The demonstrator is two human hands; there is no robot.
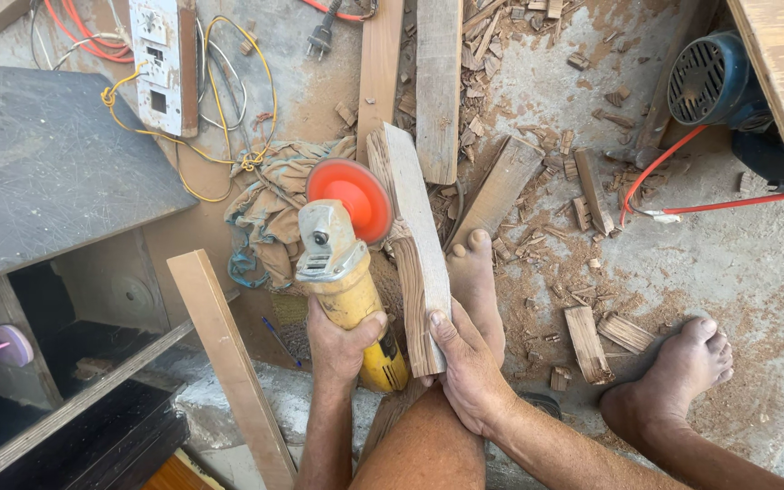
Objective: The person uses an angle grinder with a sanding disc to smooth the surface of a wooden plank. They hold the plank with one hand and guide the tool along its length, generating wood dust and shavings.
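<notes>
My left hand point(342, 338) grips the body of a yellow angle grinder point(348, 281) whose orange-red disc point(352, 197) rests against the left face of a curved wooden piece point(413, 236). My right hand point(465, 367) clasps the near end of that wooden piece, which stands on edge and runs away from me. My bare foot point(475, 281) presses against the right side of the wood, and my knee sits below it. My other bare foot point(678, 372) rests on the dusty floor at the right.
Sawdust and offcuts point(592, 340) litter the concrete floor. Planks point(437, 82) lie ahead, a rag point(269, 213) and yellow wires point(229, 154) left of the grinder. A dark board point(47, 163) is at left, a slat point(229, 363) leans nearby, a blue motor point(714, 82) with red cable at right.
</notes>
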